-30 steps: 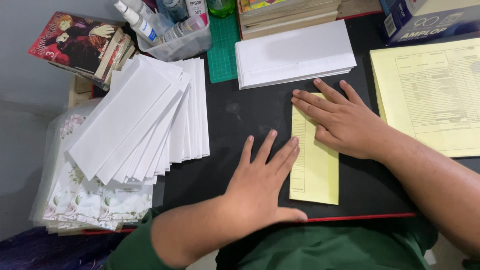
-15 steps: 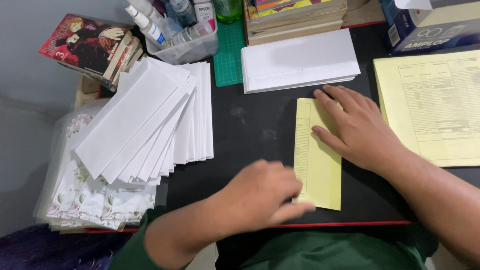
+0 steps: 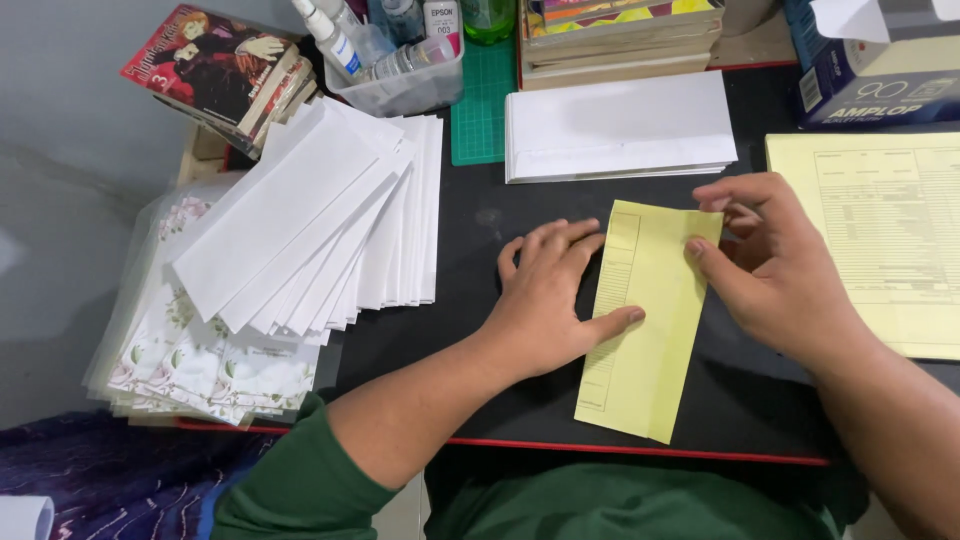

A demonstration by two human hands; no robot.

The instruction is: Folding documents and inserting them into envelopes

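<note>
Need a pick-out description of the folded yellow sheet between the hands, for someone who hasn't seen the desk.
Start at the black desk mat. Near its front edge, between the left hand and right hand, lies the folded yellow sheet. It is a narrow, slightly tilted strip, unlike the flat yellow forms to its right and the fanned white envelopes to its left.
</note>
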